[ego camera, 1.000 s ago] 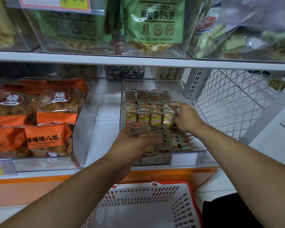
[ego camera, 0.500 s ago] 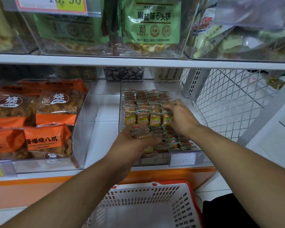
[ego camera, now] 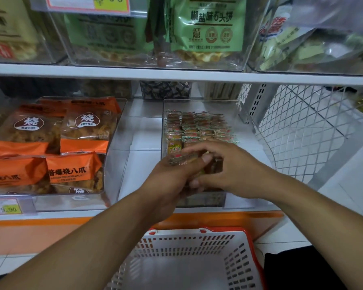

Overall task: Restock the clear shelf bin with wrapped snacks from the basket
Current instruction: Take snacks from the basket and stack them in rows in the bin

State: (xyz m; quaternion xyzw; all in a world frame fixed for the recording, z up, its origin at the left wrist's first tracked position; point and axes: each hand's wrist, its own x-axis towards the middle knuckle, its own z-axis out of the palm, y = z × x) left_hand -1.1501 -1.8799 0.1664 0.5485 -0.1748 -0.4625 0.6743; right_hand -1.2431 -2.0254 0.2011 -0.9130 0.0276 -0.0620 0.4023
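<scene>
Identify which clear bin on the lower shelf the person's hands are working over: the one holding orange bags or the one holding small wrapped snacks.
The small wrapped snacks bin, right of the orange-bag bin. Both hands, left and right, meet above its front.

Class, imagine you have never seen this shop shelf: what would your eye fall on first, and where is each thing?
First, the two hands meeting at the centre: the left hand grips a stack of wrapped snacks and the right hand closes in beside it, over the front of the clear shelf bin. Next, the bright orange snack bags at left. Below, the white basket with its red rim looks empty.
</scene>
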